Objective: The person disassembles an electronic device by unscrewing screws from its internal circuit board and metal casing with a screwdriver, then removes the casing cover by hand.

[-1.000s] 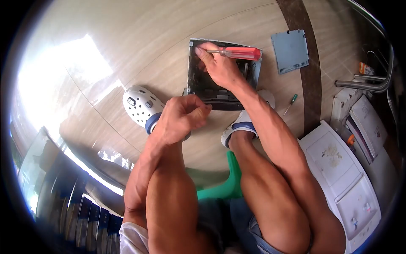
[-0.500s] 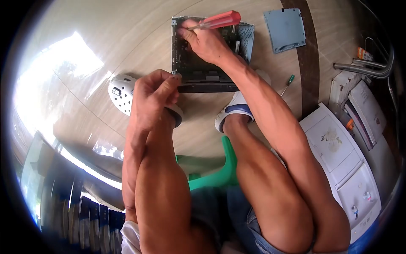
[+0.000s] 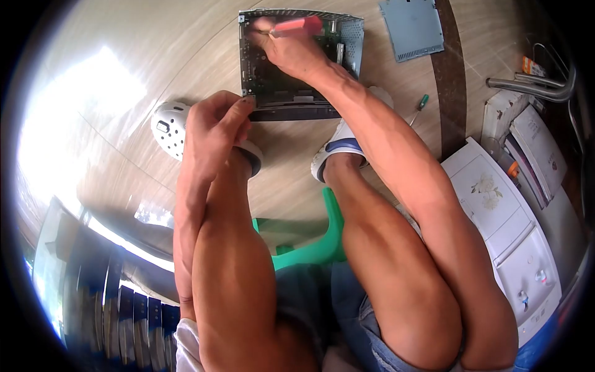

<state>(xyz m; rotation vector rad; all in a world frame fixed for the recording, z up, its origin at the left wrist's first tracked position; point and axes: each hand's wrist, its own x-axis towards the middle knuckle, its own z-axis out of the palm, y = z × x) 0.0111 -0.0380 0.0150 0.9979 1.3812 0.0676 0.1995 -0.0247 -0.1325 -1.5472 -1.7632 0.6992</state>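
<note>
An opened metal electronics case (image 3: 356, 54) with a dark circuit board inside lies on the floor between the feet. My left hand (image 3: 217, 121) is closed, thumb and fingers pinched at the case's near left corner. Over the board's far left part, my right hand (image 3: 291, 54) is closed around a screwdriver (image 3: 300, 26) with a red handle. The handle points right above the back of the hand and is blurred. The screwdriver's tip and what the right fingertips touch cannot be made out.
A grey metal cover (image 3: 414, 31) lies to the right of the case. Nearer me is a small green-handled screwdriver (image 3: 423, 101). White clogs (image 3: 168, 127) flank the case. A green stool (image 3: 310, 251) is under me, and a white drawer unit (image 3: 489, 204) stands at right.
The case and hands appear slightly higher and further left as the whole view shifts. The red handle has become blurred, still in my right hand. My left hand stays at the corner.
</note>
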